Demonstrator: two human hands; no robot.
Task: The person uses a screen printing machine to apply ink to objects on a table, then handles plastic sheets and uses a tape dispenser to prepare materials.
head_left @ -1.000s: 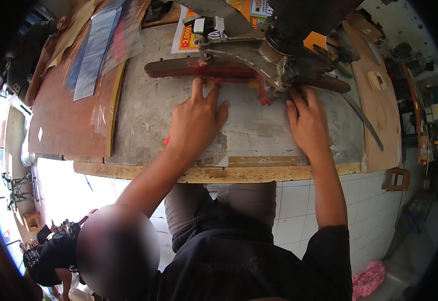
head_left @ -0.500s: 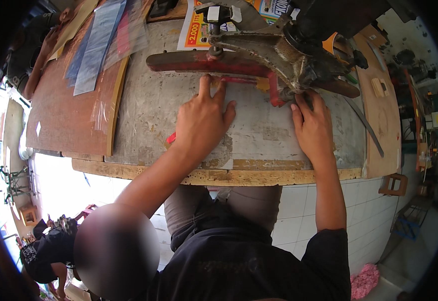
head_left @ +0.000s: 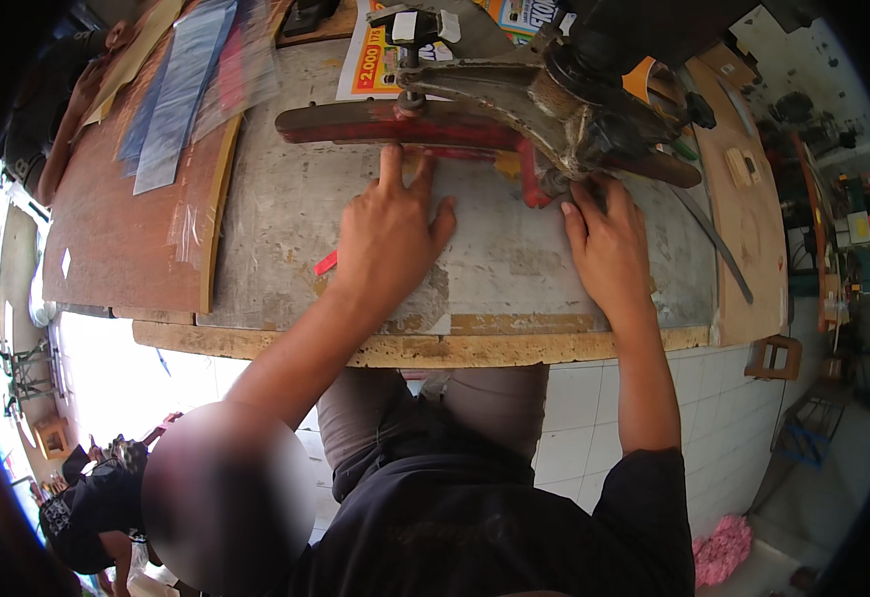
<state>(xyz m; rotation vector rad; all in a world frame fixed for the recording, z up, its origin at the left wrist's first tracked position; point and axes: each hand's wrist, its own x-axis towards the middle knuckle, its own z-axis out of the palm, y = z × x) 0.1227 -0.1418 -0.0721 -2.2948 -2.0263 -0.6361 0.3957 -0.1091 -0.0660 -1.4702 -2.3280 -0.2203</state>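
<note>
My left hand (head_left: 383, 224) lies on the grey sheet-topped bench (head_left: 494, 269), index and middle fingers stretched out toward a long dark red bar (head_left: 355, 123). Their tips rest at the front edge of the bar, beside a thin red strip (head_left: 467, 154) that is partly under it. The bar belongs to a worn metal press-like machine (head_left: 544, 109) with a bent red arm (head_left: 531, 179). My right hand (head_left: 609, 239) is at the arm's lower end, fingers bent beside a grey round knob (head_left: 553, 182). What its fingertips grip is partly hidden.
A small red piece (head_left: 326, 263) lies by my left wrist. Clear and blue plastic sheets (head_left: 178, 124) cover a brown board (head_left: 131, 234) on the left, where another person's arm (head_left: 69, 134) reaches in. A dark metal ruler-like strip (head_left: 718, 249) lies at the right.
The thin red strip shows less in front of the bar, having gone slightly farther under it. My left fingers have moved a little toward the bar. The whole view has shifted slightly.
</note>
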